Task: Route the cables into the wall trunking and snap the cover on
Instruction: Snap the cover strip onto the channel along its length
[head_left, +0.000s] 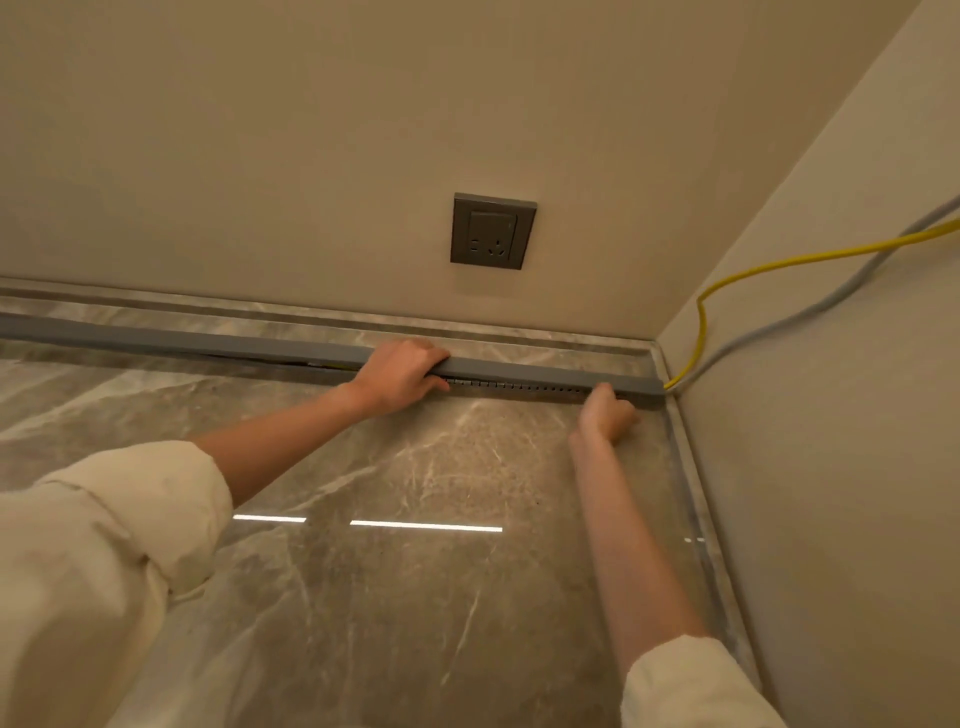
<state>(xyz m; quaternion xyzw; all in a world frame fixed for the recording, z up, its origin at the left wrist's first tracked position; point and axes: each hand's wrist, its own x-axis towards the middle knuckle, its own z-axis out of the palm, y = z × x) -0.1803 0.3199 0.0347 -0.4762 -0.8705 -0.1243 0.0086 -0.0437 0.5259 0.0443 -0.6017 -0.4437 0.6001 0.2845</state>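
Cover: the grey cover (519, 370) lies along the slotted trunking (514, 386) at the foot of the wall, not fully seated to the left of the grip.
Left hand: the left hand (400, 376) is wrapped over the cover, fingers closed on its top edge.
Right hand: the right hand (608, 413) is curled under the strip near its corner end; I cannot tell if it pinches.
Cables: the yellow cable (753, 270) and grey cable (810, 309) enter just beyond the right hand.
Handling: probably light, thin plastic that bends along its length; better to press in short steps, close beside each hand.
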